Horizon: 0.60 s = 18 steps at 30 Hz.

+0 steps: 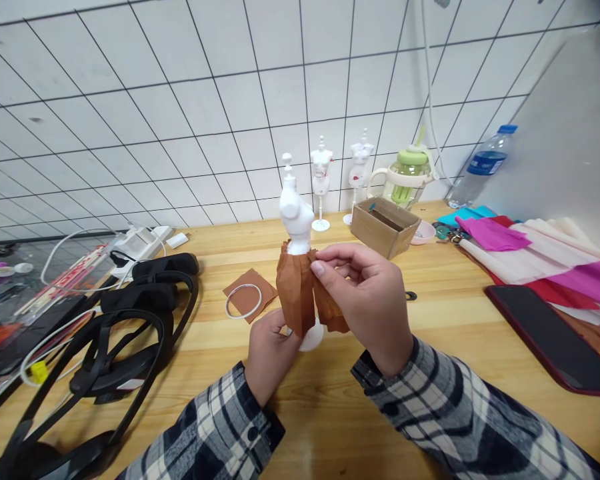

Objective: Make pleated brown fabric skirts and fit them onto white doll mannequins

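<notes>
A small white mannequin (295, 213) stands on the wooden table (430, 320), with brown crepe paper (296, 290) wrapped round its waist like a skirt. My right hand (365, 293) pinches the paper at the mannequin's waist, fingers closed on it. My left hand (270, 350) grips the lower part of the mannequin near its round base, partly hidden behind the paper. A brown paper scrap (253, 287) with a clear ring (243, 301) on it lies just to the left.
Two more white mannequins (321, 180) stand by the tiled wall. A cardboard box (384, 225), green cup (407, 177) and water bottle (480, 167) stand at back right. Coloured paper sheets (540, 257) and a dark phone (555, 337) lie right. Black straps (130, 320) lie left.
</notes>
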Available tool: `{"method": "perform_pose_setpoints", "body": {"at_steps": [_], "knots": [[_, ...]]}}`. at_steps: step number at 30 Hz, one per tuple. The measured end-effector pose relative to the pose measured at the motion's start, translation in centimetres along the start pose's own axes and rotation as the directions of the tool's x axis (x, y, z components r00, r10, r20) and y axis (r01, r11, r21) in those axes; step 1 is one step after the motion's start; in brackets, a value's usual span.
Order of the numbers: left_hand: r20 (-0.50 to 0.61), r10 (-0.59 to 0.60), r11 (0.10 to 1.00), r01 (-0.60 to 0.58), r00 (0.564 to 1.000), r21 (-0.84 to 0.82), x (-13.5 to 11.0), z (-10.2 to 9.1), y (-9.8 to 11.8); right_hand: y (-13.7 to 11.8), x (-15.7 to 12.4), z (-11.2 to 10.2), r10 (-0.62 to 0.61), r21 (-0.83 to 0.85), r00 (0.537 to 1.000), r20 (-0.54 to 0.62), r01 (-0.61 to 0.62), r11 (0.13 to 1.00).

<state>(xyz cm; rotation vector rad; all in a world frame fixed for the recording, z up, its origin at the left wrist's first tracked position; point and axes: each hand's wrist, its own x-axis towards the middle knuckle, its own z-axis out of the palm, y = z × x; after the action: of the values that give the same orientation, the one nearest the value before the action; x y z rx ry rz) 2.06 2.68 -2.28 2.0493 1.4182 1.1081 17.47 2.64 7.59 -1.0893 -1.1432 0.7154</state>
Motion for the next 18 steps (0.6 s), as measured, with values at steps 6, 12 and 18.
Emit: {"method": "perform_pose_setpoints", "body": {"at_steps": [6, 12, 18], "knots": [[0.010, 0.005, 0.999, -0.005, 1.000, -0.040, 0.0, -0.1, 0.1, 0.1, 0.0, 0.1, 0.036, 0.066, 0.999, 0.007, -0.037, 0.997], [0.041, 0.004, 1.000, -0.004, 0.999, -0.004, 0.1, -0.1, 0.6, 0.4, -0.3, 0.1, 0.033, 0.040, 0.999, 0.010, -0.033, 0.999], [0.018, 0.047, 0.999, -0.047, 0.999, -0.023, 0.5, -0.4, 1.1, 0.2, -0.6, -0.1, -0.076, -0.080, 0.995, 0.070, 0.082, 0.993]]}}
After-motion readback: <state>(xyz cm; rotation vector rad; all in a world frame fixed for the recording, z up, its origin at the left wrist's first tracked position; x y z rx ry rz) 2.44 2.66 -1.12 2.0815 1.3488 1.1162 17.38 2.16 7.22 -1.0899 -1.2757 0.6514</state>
